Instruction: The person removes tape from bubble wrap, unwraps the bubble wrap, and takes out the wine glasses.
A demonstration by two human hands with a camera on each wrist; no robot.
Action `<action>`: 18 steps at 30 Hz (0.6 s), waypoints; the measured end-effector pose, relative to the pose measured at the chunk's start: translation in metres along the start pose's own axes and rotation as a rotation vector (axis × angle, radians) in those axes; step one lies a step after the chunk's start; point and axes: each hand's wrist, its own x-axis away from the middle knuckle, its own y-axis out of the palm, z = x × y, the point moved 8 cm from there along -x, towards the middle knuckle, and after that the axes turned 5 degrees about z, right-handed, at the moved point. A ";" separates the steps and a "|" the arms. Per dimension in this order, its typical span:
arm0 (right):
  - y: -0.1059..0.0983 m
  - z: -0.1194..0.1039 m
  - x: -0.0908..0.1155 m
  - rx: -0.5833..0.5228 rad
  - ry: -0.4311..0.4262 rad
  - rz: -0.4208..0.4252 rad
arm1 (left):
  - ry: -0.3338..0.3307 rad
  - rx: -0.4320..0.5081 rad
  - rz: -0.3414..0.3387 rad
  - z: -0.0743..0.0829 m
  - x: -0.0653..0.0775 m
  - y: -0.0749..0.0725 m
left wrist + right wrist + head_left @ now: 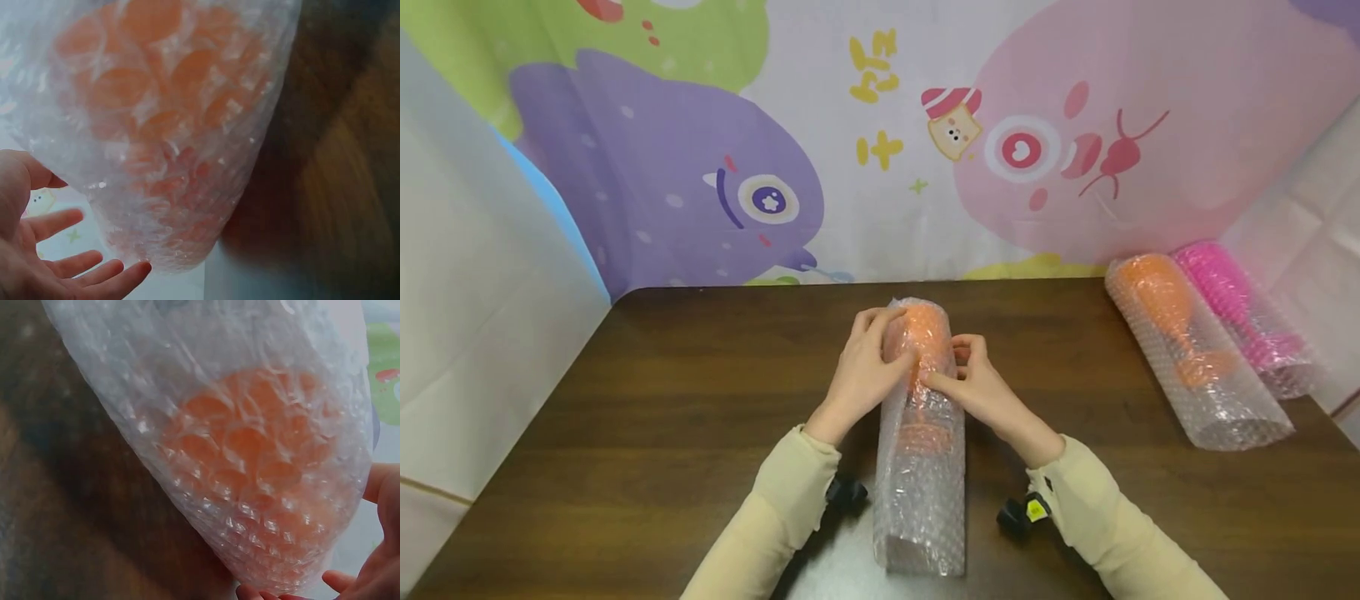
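The left hand (868, 362) and right hand (981, 390), half curled, hold an orange bubble-wrap bundle (922, 437) at the counter's (700, 400) middle. A second orange bundle (1198, 358) and a pink bundle (1251, 321) lie at its right side.

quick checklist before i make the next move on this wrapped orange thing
1. Left grip on the bubble wrap: ok, thumb and fingers on it
2. Right grip on the opposite side: ok
3. Orange item inside the wrap: ok
4. Wrap's near end closed: not ok, looks open
5. Wrap taped down: cannot tell
6. Other orange bundle and pink bundle out of the way: ok, both far right
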 end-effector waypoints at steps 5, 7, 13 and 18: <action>-0.001 -0.005 -0.004 0.017 -0.023 0.001 | 0.049 -0.064 0.014 0.006 -0.001 0.001; -0.001 -0.006 -0.007 0.021 -0.029 0.003 | 0.050 -0.095 0.020 0.006 -0.001 0.001; -0.001 -0.008 -0.012 0.043 -0.040 -0.014 | 0.129 -0.196 0.022 0.014 -0.004 -0.001; -0.003 -0.012 -0.014 0.083 -0.075 0.024 | 0.302 -0.362 0.034 0.030 -0.009 -0.005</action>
